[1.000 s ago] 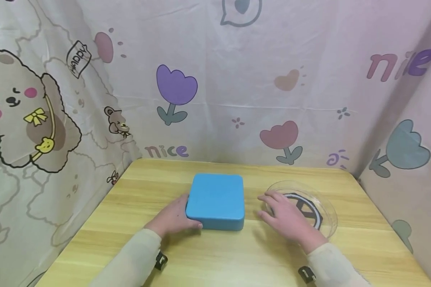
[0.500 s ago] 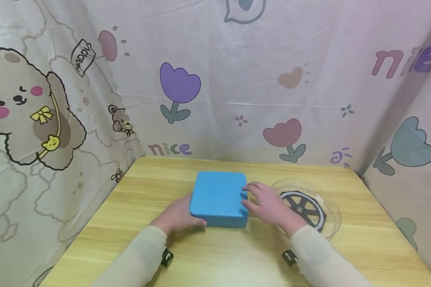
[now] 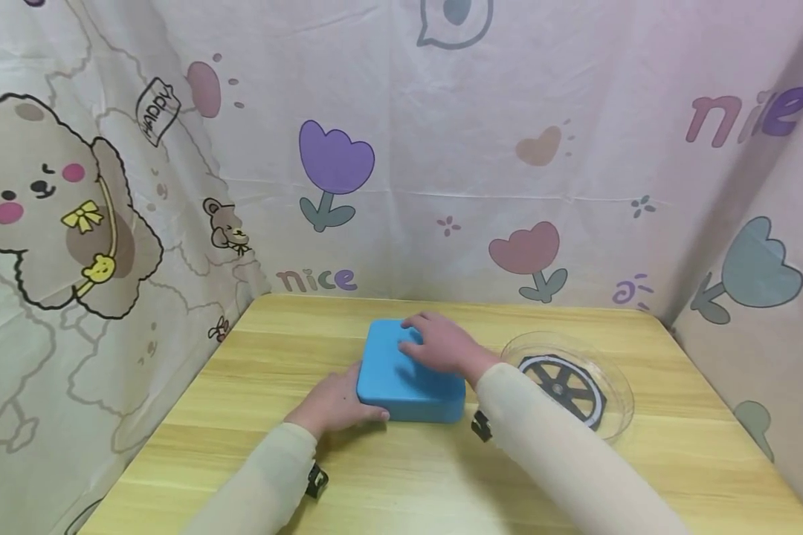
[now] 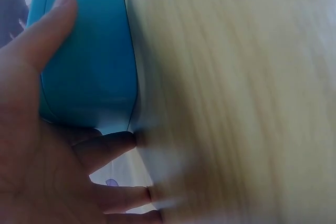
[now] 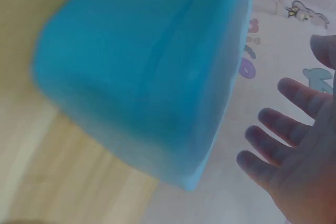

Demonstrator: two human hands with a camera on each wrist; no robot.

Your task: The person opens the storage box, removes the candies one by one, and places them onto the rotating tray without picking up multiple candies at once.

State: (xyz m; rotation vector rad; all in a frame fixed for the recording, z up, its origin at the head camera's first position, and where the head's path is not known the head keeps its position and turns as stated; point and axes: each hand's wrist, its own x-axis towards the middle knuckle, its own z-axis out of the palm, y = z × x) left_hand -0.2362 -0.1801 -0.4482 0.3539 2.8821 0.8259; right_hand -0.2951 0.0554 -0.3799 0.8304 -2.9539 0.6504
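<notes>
A square blue box (image 3: 401,371) with rounded corners lies on the wooden table; a seam runs along its side near the top. My left hand (image 3: 334,403) holds its front left corner. In the left wrist view, the thumb (image 4: 63,11) lies on the box's front face while the other fingers reach around the corner, their tips down by the tabletop. My right hand (image 3: 442,343) hovers above the box's top with fingers spread. Seen from the right wrist, those fingers (image 5: 265,142) are apart from the lid and hold nothing.
To the right of the box stands a clear round dish (image 3: 618,394) containing a black spoked wheel-like piece (image 3: 575,386) with a white ring. The right forearm passes in front of it. A printed cloth (image 3: 401,238) hangs behind and on both sides of the wooden table (image 3: 401,475).
My right hand has moved left from over the clear dish to above the blue box. The left hand has stayed at the box's corner.
</notes>
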